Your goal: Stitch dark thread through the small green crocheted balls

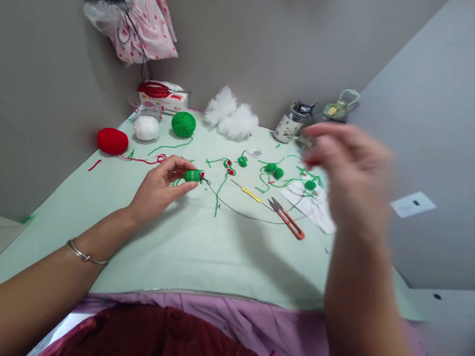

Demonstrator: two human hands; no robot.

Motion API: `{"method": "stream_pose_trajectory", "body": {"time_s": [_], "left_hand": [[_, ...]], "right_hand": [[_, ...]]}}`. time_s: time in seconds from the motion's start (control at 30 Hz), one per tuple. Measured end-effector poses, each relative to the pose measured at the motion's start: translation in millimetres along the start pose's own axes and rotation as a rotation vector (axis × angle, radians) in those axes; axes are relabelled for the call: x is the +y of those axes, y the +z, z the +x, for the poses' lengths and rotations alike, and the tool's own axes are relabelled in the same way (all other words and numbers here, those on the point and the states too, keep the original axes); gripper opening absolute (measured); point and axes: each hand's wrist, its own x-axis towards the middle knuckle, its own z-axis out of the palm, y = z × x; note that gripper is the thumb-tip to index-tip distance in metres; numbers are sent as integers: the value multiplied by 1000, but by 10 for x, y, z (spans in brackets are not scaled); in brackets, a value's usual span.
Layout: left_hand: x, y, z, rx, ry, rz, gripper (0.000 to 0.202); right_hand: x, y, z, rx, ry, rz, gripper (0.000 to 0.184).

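Observation:
My left hand (160, 183) rests on the pale green table (195, 247) and pinches a small green crocheted piece (192, 176) with a bit of red at its end. A dark thread (237, 211) runs from that piece across the table toward the right. My right hand (350, 168) is raised above the table's right side and is smeared by motion; its fingers look pinched together, and what they hold is hidden. Small green crocheted balls (275, 171) and loose green yarn lie beyond the hands.
Red-handled snips (288, 218) and a yellow-handled hook (250, 194) lie mid-table. Red (112, 141), white (146, 127) and green (183, 124) yarn balls, white stuffing (232, 117), a box (163, 98) and a tin (290, 125) stand at the far edge. A pink bag (144, 19) hangs on the wall.

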Motion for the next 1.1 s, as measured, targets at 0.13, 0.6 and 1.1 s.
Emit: {"method": "stream_pose_trajectory", "body": {"time_s": [0.13,0.6,1.1], "left_hand": [[16,31,-37,-26,17,-5,27],[-13,21,1,-68,-26,13,26],[68,43,-33,-119,-69,-313,35]], "right_hand": [[108,697,-150,-288,38,-65,14],[-68,428,-100,-405,92,441,30],[112,609,-239,-457,198,180,31]]}}
